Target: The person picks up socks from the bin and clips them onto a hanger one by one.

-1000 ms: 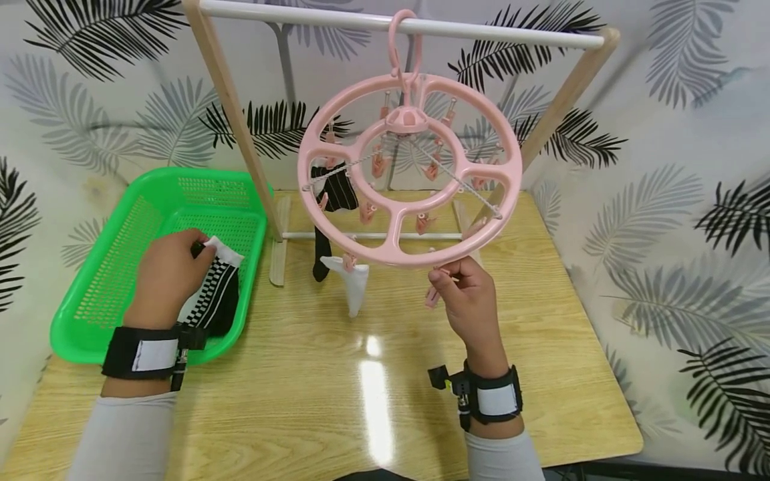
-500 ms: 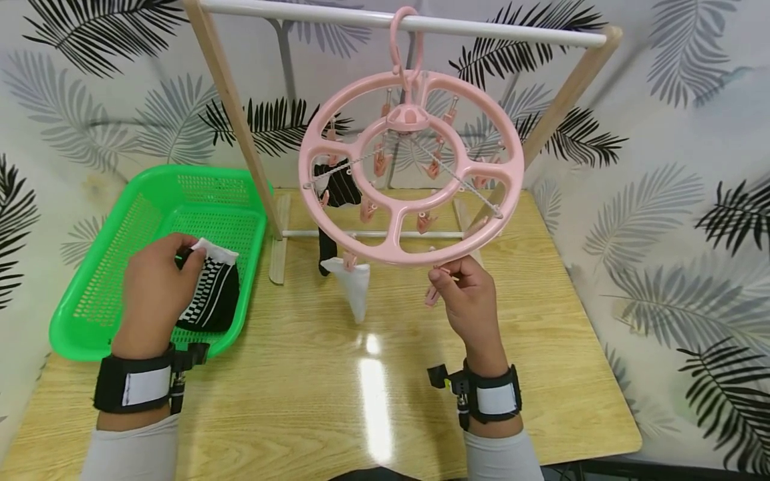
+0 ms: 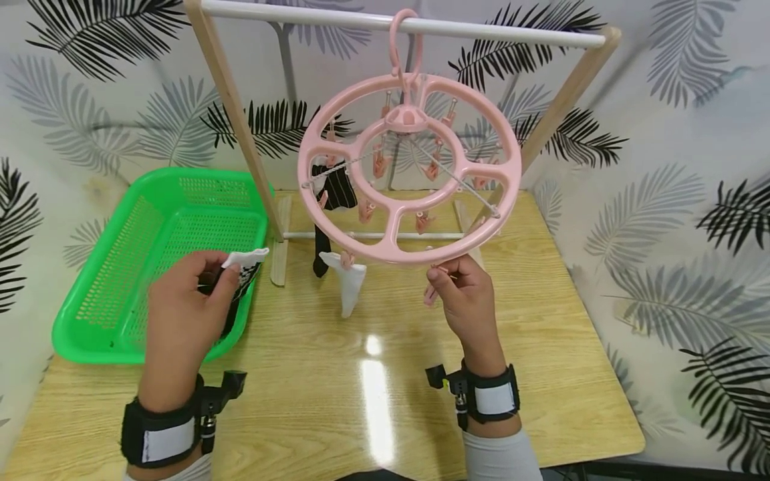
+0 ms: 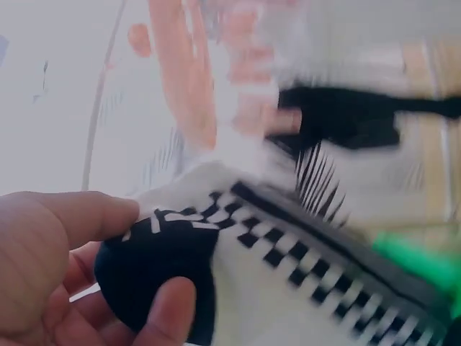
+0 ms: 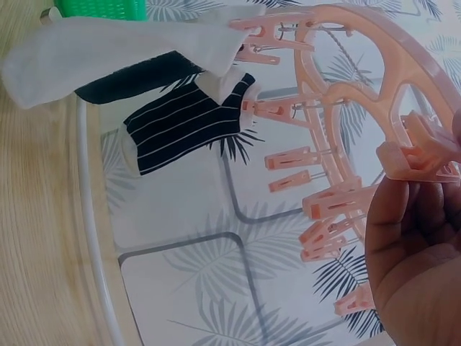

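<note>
My left hand (image 3: 183,300) pinches a black-and-white checkered sock (image 3: 248,259) by its white cuff, over the right rim of the green basket. In the left wrist view the sock (image 4: 288,263) hangs spread, checks along one side, thumb and index finger at its top. My right hand (image 3: 472,300) pinches a pink clothespin (image 3: 430,295) under the front right edge of the round pink drying hanger (image 3: 361,247). The right wrist view shows that clothespin (image 5: 414,158) between thumb and fingers. On the hanger's left side hang a white sock (image 3: 352,287) and a black striped sock (image 3: 339,190).
The green basket (image 3: 66,317) stands at the left of the wooden table (image 3: 289,401). A white rod (image 3: 511,33) on wooden posts (image 3: 231,113) carries the hanger. Several other pink clothespins (image 5: 292,157) dangle below it. Another dark sock (image 3: 321,250) hangs behind the white one.
My left hand has brought the checkered sock right, from inside the basket to its right rim. My right hand keeps its grip on the clothespin; the hanging socks have swung slightly.
</note>
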Available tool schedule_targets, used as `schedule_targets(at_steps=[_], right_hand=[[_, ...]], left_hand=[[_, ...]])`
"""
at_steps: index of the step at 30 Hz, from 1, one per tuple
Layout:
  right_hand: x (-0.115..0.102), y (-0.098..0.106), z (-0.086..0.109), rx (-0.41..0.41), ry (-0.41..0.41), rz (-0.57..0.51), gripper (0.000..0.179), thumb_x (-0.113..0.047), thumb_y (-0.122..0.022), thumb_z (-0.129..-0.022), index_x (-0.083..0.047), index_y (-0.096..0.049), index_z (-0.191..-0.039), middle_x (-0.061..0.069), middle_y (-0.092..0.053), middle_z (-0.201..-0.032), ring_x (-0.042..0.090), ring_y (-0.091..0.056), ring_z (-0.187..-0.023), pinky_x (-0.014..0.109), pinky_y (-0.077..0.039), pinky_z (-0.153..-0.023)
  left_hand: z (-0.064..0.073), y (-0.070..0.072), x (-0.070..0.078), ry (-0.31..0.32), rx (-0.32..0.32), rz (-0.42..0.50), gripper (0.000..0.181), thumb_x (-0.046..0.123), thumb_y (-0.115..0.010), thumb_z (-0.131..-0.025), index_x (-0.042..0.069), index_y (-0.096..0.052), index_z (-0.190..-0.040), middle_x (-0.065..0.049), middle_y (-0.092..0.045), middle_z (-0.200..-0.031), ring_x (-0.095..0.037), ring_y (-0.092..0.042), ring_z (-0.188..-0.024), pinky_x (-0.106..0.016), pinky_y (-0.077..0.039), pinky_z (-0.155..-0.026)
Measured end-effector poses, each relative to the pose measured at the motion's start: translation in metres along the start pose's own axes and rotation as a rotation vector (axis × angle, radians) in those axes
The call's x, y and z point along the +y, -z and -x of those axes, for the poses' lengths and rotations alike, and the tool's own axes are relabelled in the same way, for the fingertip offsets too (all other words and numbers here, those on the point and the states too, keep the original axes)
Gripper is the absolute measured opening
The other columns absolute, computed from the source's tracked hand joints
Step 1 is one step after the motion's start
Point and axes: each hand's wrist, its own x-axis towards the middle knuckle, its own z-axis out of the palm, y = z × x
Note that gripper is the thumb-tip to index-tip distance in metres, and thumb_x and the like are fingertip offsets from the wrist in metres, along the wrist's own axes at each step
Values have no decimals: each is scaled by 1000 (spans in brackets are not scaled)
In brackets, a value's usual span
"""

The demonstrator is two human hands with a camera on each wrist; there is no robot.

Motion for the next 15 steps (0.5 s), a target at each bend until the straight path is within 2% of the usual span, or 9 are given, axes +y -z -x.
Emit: schedule_targets(at_steps=[4,9,15], right_hand=[[0,-2,-1,6,11,-7,38,-25,-68,-94,10,-55,-88,8,-57,-79,14,-61,-57,26,-53,-52],[0,-5,-2,6,24,-17,41,-27,-68,-93,11,-55,-88,8,-57,-80,13,-61,-57,26,-53,-52],[0,-8,0,11,25,-12,43,-30,-68,-93,11,-55,-88,9,-56,-81,14,-61,-58,26,-53,-52]], left_hand=[[14,-26,10,-31,-68,68,8,4,-71,-90,1,-70,-98,-10,-65,-81,-16,-55,-69,-18,-37,-58],[29,-56,20,-53,-160,157,7,4,-73,-89,4,-70,-96,-5,-64,-80,-12,-54,-69,-27,-44,-57],[36,-79,35,-23,-371,358,6,11,-70,-93,9,-69,-99,2,-60,-81,-12,-54,-68,-26,-46,-57]])
